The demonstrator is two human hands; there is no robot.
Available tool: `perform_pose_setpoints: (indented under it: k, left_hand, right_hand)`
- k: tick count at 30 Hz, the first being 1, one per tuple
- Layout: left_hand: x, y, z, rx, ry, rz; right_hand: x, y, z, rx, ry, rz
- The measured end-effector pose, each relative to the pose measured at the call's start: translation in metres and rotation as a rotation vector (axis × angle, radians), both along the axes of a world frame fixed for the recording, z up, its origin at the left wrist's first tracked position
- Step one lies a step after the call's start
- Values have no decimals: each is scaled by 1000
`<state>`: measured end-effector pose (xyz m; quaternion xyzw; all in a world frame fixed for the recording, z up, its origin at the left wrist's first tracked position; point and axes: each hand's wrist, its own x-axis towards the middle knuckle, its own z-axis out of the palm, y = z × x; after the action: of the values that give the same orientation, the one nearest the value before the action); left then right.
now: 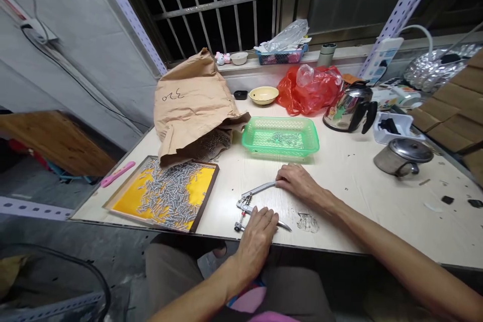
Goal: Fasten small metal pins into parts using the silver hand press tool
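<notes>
A metal plier-like hand tool lies near the front edge of the white table, handles spread. My left hand rests palm down over its lower handle, fingers together. My right hand covers the end of the upper handle, fingers curled on it. To the left, a yellow tray holds a heap of several small metal springs. A green plastic basket behind my right hand holds a few of the same metal pieces.
A torn brown paper bag spills metal pieces onto the tray. A red plastic bag, a steel kettle, a lidded steel mug, a yellow bowl and cardboard boxes stand at the back and right. A pink tool lies at the table's left edge.
</notes>
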<state>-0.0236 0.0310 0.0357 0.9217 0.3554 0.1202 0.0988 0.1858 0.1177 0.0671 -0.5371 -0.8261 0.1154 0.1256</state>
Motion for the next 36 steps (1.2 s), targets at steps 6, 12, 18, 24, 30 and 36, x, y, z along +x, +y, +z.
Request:
perform_pose_setpoints:
  k: [6, 12, 18, 24, 30, 36]
  left_hand:
    - [6, -13, 15, -8, -139, -36]
    - [-35, -31, 49, 141, -339, -123]
    - [-123, 50, 79, 61, -69, 631]
    - [-148, 84, 67, -102, 168, 446]
    - [-143, 86, 65, -107, 289, 425]
    - [-146, 85, 64, -113, 329, 432]
  right_hand:
    - [-64, -15, 21, 85, -15, 363]
    - [-111, -26, -7, 123, -21, 633]
    - [-101, -27, 4, 194, 482, 466]
    - [-34, 25, 49, 585, 511, -39]
    - [21, 45, 35, 551, 155, -237]
    - [-25, -20, 12, 310, 198, 7]
